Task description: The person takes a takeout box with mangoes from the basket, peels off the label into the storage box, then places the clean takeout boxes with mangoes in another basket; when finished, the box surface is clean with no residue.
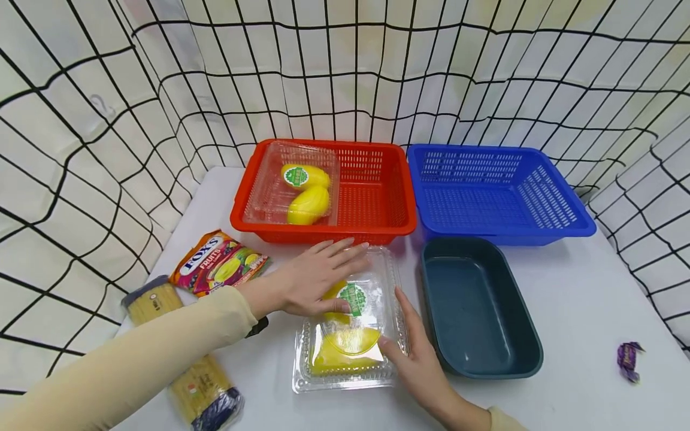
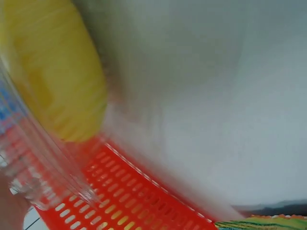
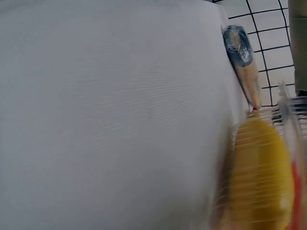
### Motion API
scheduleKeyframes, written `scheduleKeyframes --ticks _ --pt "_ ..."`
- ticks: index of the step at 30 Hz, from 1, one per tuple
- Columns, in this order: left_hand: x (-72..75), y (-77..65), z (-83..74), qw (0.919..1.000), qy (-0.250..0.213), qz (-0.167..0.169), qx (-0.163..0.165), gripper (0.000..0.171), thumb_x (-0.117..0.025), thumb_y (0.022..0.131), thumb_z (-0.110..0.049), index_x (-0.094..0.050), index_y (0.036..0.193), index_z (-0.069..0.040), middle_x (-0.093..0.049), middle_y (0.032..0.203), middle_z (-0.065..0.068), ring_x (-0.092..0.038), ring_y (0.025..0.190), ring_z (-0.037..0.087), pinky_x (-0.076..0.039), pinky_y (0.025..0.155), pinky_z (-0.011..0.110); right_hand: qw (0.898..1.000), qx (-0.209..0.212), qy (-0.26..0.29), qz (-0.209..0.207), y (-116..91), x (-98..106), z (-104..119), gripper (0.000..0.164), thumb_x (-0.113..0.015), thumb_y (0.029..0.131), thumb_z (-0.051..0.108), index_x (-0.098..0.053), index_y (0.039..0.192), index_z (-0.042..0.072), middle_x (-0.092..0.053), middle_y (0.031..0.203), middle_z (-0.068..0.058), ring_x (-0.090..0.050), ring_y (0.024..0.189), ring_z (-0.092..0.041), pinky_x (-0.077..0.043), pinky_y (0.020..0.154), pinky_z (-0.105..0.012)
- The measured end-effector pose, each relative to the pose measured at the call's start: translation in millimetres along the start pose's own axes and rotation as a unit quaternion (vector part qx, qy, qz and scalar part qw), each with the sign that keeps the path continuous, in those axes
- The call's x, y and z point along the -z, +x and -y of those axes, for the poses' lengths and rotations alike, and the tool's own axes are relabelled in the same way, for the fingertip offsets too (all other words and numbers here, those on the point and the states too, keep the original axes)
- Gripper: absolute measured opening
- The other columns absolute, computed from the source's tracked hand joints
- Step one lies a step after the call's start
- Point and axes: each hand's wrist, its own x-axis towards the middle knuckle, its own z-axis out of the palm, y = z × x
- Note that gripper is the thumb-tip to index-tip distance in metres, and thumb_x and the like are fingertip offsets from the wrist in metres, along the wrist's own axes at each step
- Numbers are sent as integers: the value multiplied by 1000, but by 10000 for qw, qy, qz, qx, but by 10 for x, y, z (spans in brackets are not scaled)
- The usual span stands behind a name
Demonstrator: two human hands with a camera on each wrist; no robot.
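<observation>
A clear plastic box with yellow mangoes inside and a green label on the fruit lies on the white table, slightly turned. Across its upper left side reaches my left hand, fingers straight and thumb over the lid. At the right edge, my right hand holds the box, with its thumb on the lid and fingers along the side. The left wrist view shows one blurred mango through the plastic; in the right wrist view another yellow mango shows behind the ribbed wall. Most fingers are hidden in both wrist views.
Behind stand a red basket holding another boxed pair of mangoes and a blue basket. A dark green tub sits right of the box. Leftward lie a candy bag and pasta packs; a purple sweet is far right.
</observation>
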Motion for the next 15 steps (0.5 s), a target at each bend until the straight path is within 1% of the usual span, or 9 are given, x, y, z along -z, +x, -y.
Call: scheduleKeyframes --ticks 2,4,6,8,9,12,15 --pt "-8 -25 -27 9999 75 -58 129 89 -44 96 -70 -18 166 -21 -17 173 7 -18 159 36 -21 127 58 9990 -93 -437 39 -25 6 59 77 -59 101 22 -17 165 22 -14 172 -10 -10 159 -40 -9 117 -79" --pt "-13 -58 -66 9995 159 -115 258 92 -43 95 -72 -15 166 -19 -18 172 8 -22 158 38 -24 125 60 9960 -234 -859 114 -49 12 123 79 -60 101 30 -15 165 17 -12 172 -13 -12 158 -41 -14 117 -79" --pt "-21 -96 -113 9986 252 -177 430 94 -42 95 -73 -15 166 -18 -20 172 10 -25 156 40 -27 124 60 9902 -277 -1354 219 -71 17 186 84 -62 100 38 -15 165 11 -10 172 -18 -15 157 -44 -20 115 -78" --pt "-29 -142 -168 9969 343 -289 648 95 -43 94 -73 -17 165 -15 -23 171 12 -28 154 42 -30 123 59 9820 -176 -1851 326 -85 15 245 92 -64 97 47 -17 164 5 -10 171 -22 -17 155 -48 -24 113 -78" --pt "-35 -162 -197 9956 378 -369 772 96 -44 94 -73 -18 165 -14 -25 170 13 -31 153 43 -31 122 60 9762 -73 -2134 378 -85 16 272 95 -66 95 51 -19 163 2 -11 170 -24 -19 154 -49 -26 112 -78" --pt "-53 -213 -294 9900 420 -584 1217 96 -48 93 -72 -23 164 -13 -31 167 17 -35 149 45 -35 119 62 9529 242 -2968 581 -56 21 343 105 -68 89 61 -25 159 -5 -17 168 -27 -20 154 -50 -28 114 -76" --pt "-73 -237 -404 9815 425 -679 1737 96 -51 92 -72 -25 163 -13 -34 165 19 -38 146 49 -39 114 65 9303 407 -3544 849 18 34 410 111 -66 85 68 -28 158 -6 -21 167 -27 -17 156 -48 -26 118 -72"
